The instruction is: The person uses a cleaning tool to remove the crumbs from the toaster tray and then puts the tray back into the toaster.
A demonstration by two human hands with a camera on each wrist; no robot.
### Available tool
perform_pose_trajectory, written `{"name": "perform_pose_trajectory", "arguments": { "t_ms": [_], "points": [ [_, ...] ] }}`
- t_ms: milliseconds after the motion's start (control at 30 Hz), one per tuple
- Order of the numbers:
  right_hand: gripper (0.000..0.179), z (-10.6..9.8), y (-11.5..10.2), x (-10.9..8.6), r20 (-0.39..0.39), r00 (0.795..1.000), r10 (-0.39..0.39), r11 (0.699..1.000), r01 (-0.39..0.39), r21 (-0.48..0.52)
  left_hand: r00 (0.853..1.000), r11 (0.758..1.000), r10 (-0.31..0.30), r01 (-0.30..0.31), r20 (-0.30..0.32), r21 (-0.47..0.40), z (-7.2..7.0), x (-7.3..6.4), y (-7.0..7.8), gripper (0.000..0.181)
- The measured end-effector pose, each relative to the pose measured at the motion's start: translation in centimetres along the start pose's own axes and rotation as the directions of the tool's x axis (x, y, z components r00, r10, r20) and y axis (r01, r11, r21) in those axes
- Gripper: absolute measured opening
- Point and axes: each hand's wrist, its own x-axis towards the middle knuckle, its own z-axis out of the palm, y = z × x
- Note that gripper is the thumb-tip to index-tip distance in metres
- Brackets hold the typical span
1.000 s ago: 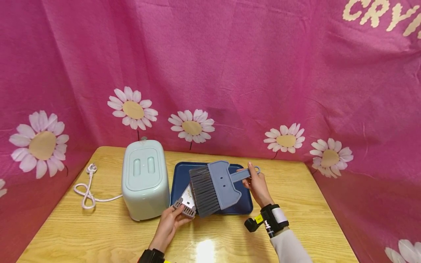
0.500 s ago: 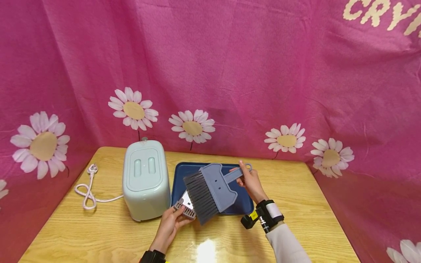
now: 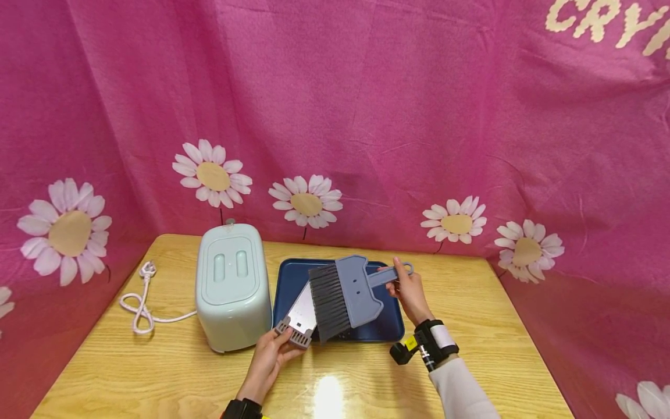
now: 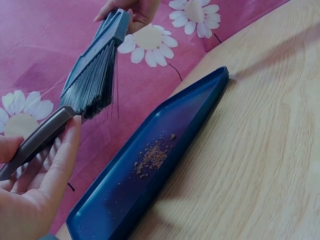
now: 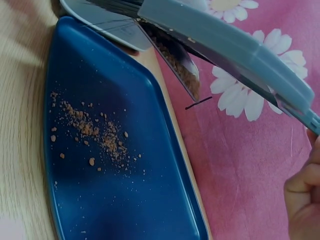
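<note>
Brush (image 3: 357,294), one: long axis crosswise, bristles (image 3: 328,302) leftward, gripped in fingers of right hand (image 3: 412,299). Pan (image 3: 302,314), one: slanting away, gripped in fingers of left hand (image 3: 269,356). Tray (image 3: 285,285), one, beneath.

A pale green toaster (image 3: 234,291) sits on the wooden table (image 3: 173,372). A looped white cord (image 3: 170,319) runs from it to a plug (image 3: 148,269). Behind hangs a pink cloth (image 3: 366,116) with big white daisies (image 3: 211,176) and cream letters (image 3: 586,23).

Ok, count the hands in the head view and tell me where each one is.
2. The left hand holds a scoop near the left side of the blue tray; the right hand grips the brush by its handle near the tray's right side. None looks hidden.
</note>
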Motion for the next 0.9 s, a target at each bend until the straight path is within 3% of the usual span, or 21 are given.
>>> {"name": "perform_pose_trajectory", "arguments": {
  "t_ms": [133, 167, 367, 567, 767, 900],
  "points": [
    [0.048, 0.2, -1.2, -0.8, -0.059, 0.996, 0.071, 0.997, -0.068, 0.041, 1.000, 1.000, -0.002, 0.002, -0.010, 0.007, -0.1, 0.1, 0.1, 0.047],
    [0.049, 0.9, -2.5, -1.7, -0.102, 0.989, 0.111, 0.994, -0.109, 0.023, 1.000, 1.000, 0.000, 0.000, -0.012, 0.011, -0.1, 0.1, 0.1, 0.047],
    [0.058, 0.1, -2.1, -2.0, -0.108, 0.987, 0.123, 0.991, -0.116, 0.064, 0.999, 1.000, -0.005, 0.006, -0.035, 0.019, -0.2, 0.2, 0.2, 0.046],
    [0.042, -0.8, -1.8, -2.2, -0.128, 0.983, 0.135, 0.989, -0.126, 0.075, 0.999, 1.000, -0.017, 0.018, -0.037, 0.016, -0.2, 0.3, 0.2, 0.046],
    [0.040, -1.5, -1.3, -2.3, -0.124, 0.989, 0.081, 0.995, -0.073, 0.062, 0.999, 1.000, -0.015, 0.015, -0.029, 0.014, -0.2, 0.4, 0.1, 0.046],
    [0.040, -2.3, -0.1, -1.9, -0.059, 0.998, -0.007, 0.998, 0.011, 0.061, 0.999, 1.000, -0.017, 0.018, -0.031, 0.017, -0.1, 0.3, -0.1, 0.047]
  ]
}}
